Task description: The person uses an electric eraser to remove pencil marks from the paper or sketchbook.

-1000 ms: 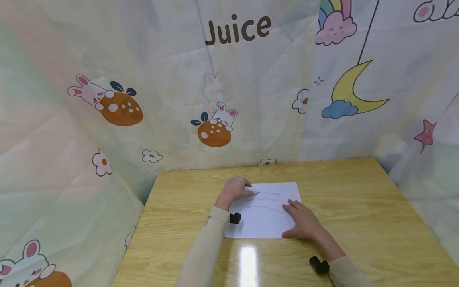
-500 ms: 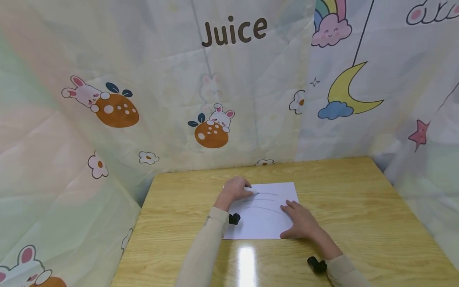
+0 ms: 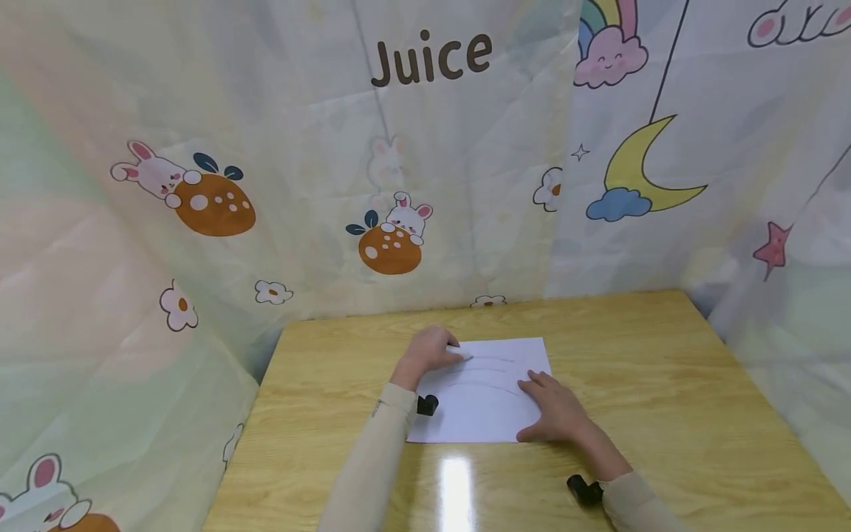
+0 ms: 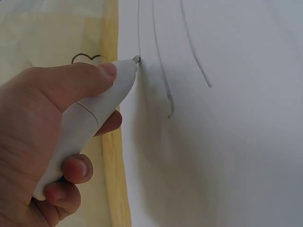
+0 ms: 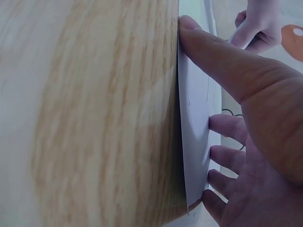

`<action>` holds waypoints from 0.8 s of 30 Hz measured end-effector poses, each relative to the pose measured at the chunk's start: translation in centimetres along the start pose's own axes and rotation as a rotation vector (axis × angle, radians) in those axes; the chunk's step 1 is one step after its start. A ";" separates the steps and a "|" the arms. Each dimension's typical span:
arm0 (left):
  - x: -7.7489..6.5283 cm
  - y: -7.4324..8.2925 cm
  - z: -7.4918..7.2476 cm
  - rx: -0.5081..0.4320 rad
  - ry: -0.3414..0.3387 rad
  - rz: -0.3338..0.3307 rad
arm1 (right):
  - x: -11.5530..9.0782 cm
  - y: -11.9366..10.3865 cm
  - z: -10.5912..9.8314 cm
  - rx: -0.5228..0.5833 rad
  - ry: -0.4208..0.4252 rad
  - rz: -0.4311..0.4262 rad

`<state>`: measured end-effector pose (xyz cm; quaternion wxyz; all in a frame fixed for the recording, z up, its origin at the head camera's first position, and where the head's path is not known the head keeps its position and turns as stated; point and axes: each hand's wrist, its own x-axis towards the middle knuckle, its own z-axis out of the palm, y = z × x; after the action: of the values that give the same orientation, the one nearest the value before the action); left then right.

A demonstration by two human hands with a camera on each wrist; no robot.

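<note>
A thick white pen point(image 4: 94, 109) with a seam across its body and a small dark grey tip is gripped in my left hand point(image 3: 428, 351). Thumb above, fingers curled beneath: its tip meets the sheet of white paper point(image 3: 465, 421) near the left edge, at the end of a thin grey line. Three grey lines point(image 4: 161, 71), slightly curved, run across the sheet. My right hand point(image 3: 558, 406) lies spread over the paper's right side, its fingertips on the sheet and its thumb point(image 5: 189, 23) at the near edge.
The paper lies on a wood-grain table point(image 3: 631, 369). Black wrist cameras point(image 3: 585, 490) sit at both wrists. A printed cloth backdrop point(image 3: 299, 148) with rabbits, a moon and the word Juice hangs behind the table and along its sides.
My left hand has slid slightly left with the pen, its tip staying on the paper. The right hand holds its place on the sheet. The head view has shifted slightly.
</note>
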<state>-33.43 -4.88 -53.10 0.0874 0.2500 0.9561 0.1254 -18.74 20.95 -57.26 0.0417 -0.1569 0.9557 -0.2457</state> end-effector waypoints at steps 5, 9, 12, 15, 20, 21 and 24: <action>-0.2 -0.2 0.1 -0.036 0.000 0.014 | 0.0 -0.2 0.1 0.013 -0.001 -0.006; -0.2 -0.4 0.0 -0.041 0.009 0.025 | 0.1 -0.2 0.0 0.005 0.012 -0.017; -0.2 -0.6 0.0 -0.047 0.003 -0.009 | 0.2 -0.2 0.1 0.002 0.009 -0.016; -0.1 -0.5 0.1 -0.052 -0.005 -0.008 | 0.3 -0.2 0.2 -0.002 0.004 -0.006; 0.3 -0.2 0.6 -0.047 -0.011 0.043 | 0.2 -0.1 0.2 -0.008 -0.005 0.017; 0.3 -0.2 0.6 -0.048 -0.010 0.038 | 0.1 -0.1 0.2 -0.008 -0.005 0.016; 0.3 -0.4 0.8 -0.051 -0.008 0.007 | 0.1 -0.1 0.2 -0.008 -0.003 0.015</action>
<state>-33.67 -4.86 -53.99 0.0973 0.2515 0.9513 0.1490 -18.75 20.75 -57.41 0.0444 -0.1503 0.9577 -0.2413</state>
